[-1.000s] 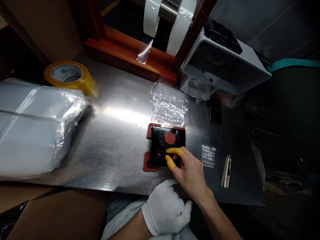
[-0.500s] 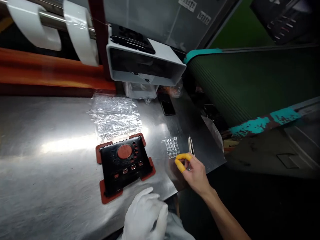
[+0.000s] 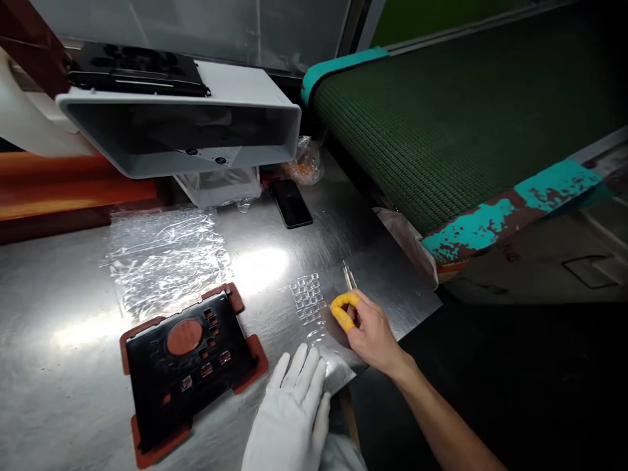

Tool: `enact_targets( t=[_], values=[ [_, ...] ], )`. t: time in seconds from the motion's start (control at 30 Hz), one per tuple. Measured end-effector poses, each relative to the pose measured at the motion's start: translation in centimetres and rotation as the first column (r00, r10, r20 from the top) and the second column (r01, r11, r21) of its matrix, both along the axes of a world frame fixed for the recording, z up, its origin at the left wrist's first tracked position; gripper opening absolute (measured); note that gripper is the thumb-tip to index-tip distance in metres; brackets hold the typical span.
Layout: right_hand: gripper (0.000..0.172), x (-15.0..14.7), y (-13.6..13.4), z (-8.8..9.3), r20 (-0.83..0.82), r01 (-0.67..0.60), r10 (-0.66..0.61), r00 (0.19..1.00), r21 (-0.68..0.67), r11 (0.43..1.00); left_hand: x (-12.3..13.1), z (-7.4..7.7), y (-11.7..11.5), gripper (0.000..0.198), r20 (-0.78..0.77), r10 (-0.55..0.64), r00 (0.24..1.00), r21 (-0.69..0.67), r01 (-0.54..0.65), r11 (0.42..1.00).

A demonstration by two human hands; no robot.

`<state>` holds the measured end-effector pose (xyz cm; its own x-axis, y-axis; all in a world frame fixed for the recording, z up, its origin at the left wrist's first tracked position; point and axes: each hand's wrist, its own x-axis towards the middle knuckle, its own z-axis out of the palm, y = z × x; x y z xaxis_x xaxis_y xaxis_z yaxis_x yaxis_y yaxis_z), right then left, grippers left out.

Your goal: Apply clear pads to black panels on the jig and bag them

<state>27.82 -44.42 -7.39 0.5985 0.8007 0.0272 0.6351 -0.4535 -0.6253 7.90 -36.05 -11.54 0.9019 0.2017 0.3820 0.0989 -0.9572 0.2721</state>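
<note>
My left hand (image 3: 292, 412), in a white glove, lies with its fingers stretched out on a clear plastic sheet (image 3: 331, 363) at the table's front edge. Yellow finger cots cover the thumb and forefinger of my right hand (image 3: 366, 327). Those two tips are pinched together beside a grid of small clear pieces (image 3: 308, 297); whatever is between them is too small to make out. Tweezers (image 3: 349, 276) lie just beyond my right hand. To the left, a black plastic panel (image 3: 161, 373) with a round opening and several small square ones rests on a reddish-brown fixture (image 3: 256, 363).
A crinkled clear plastic bag (image 3: 169, 261) lies behind the panel. A black phone (image 3: 292, 204) sits farther back, next to a grey bin (image 3: 265, 140) with another black panel (image 3: 137, 72) on top. On the right runs a green conveyor belt (image 3: 422, 124).
The view has swung right and closer. My left hand has moved forward from the table's edge and flattened onto the clear sheet. My right hand keeps its pinch by the clear pieces.
</note>
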Motion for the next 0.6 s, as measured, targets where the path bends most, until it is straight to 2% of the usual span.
enact_targets(
  t=[0.07, 0.13, 0.27, 0.37, 0.5, 0.6],
  values=[
    [0.012, 0.3, -0.3, 0.3, -0.089, -0.040, 0.033, 0.996, -0.082, 0.996, 0.0, 0.2, 0.0, 0.036, -0.004, 0.004, 1.000, -0.011, -0.004, 1.000],
    [0.012, 0.2, -0.4, 0.4, -0.085, -0.054, 0.042, 0.996, -0.136, 0.989, 0.1, 0.3, 0.0, 0.035, -0.002, 0.003, 1.000, -0.027, -0.003, 1.000],
    [0.018, -0.6, -0.4, -0.2, 0.005, 0.057, -0.057, 0.998, -0.081, 0.995, -0.1, 0.5, -0.1, 0.035, 0.004, 0.001, 1.000, -0.067, 0.000, 0.998],
    [0.021, -1.1, -0.6, -0.9, -0.017, 0.027, -0.028, 0.999, -0.032, 0.999, -0.3, 0.4, -0.4, 0.037, -0.019, 0.015, 1.000, -0.123, -0.017, 0.992],
    [0.021, -1.1, -1.8, -1.6, 0.079, -0.010, 0.013, 0.997, -0.042, 0.999, -0.9, 0.6, -1.0, 0.037, -0.042, 0.060, 0.997, -0.205, -0.067, 0.976],
    [0.025, -1.5, -1.6, -1.1, 0.134, 0.016, -0.013, 0.991, -0.022, 1.000, -1.5, 1.0, -0.6, 0.034, -0.061, 0.047, 0.997, -0.232, -0.060, 0.971]
  ],
)
